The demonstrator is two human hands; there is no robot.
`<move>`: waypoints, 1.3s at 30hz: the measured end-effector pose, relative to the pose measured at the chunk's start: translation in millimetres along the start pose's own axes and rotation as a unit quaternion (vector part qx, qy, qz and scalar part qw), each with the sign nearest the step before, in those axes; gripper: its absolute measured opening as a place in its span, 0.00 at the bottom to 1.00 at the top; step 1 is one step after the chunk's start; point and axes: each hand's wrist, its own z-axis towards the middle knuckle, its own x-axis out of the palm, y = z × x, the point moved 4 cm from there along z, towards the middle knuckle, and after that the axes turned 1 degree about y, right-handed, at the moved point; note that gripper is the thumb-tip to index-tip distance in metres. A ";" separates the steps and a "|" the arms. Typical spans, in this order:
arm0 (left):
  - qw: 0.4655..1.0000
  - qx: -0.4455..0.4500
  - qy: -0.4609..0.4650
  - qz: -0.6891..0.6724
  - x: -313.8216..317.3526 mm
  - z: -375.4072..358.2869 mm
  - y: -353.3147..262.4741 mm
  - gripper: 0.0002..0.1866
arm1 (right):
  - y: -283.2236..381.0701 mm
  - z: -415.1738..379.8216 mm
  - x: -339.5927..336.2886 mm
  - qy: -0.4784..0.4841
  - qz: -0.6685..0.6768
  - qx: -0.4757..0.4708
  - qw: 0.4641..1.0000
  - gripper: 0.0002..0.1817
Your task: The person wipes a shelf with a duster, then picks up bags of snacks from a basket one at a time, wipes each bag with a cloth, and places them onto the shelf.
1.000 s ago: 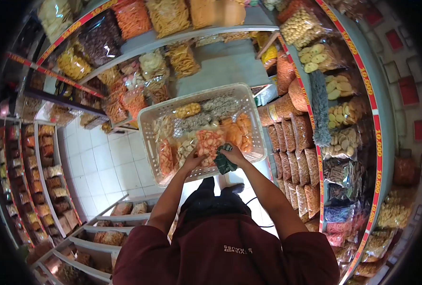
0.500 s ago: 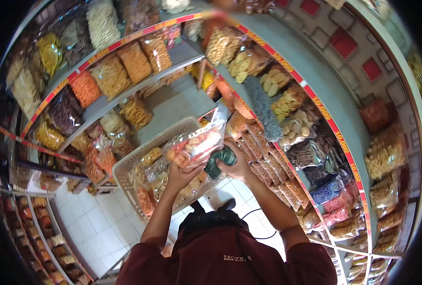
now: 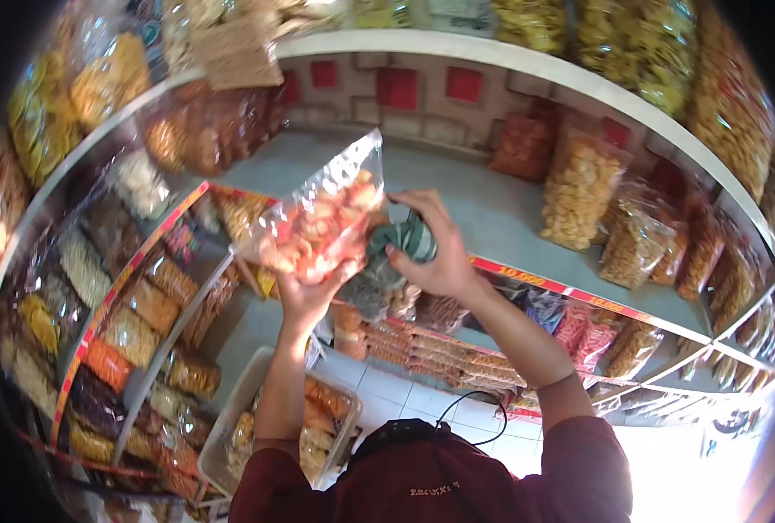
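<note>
A clear plastic bag of reddish-orange snacks [image 3: 331, 218] is raised in front of the shelves, its clear corner pointing up. My left hand [image 3: 311, 295] has its fingers closed round the bag's lower part. Just to the right, my right hand [image 3: 444, 253] is wrapped round a bunched green cloth [image 3: 402, 237] with lighter stripes. The cloth is close beside the bag's right side. Behind and below both hands, a fuzzy grey duster [image 3: 366, 298] shows on the shelf side.
A grey-blue upper shelf [image 3: 466, 205] spans behind my hands, with bags of puffed snacks [image 3: 581, 187] on its right. Tiered racks of bagged snacks [image 3: 130, 336] stand to the left. Low in front, a plastic crate [image 3: 216, 436] holds several bags. White floor tiles [image 3: 383, 383] show beside it.
My view has swung up and right toward the upper shelf. Both hands have risen away from the crate, still holding the snack bag and the green cloth.
</note>
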 end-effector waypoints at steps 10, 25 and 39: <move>0.989 0.032 0.115 0.093 157.7 181.5 83.3 0.32 | -148.9 31.2 -126.4 -0.151 -0.063 0.141 0.976 0.29; 0.982 0.036 0.169 0.072 224.4 181.4 129.5 0.27 | -148.5 26.3 -158.1 -0.345 -0.211 0.113 0.908 0.31; 0.990 -0.108 0.091 0.027 191.1 136.3 91.8 0.26 | -92.8 39.5 -137.0 -0.258 -0.327 0.046 0.908 0.30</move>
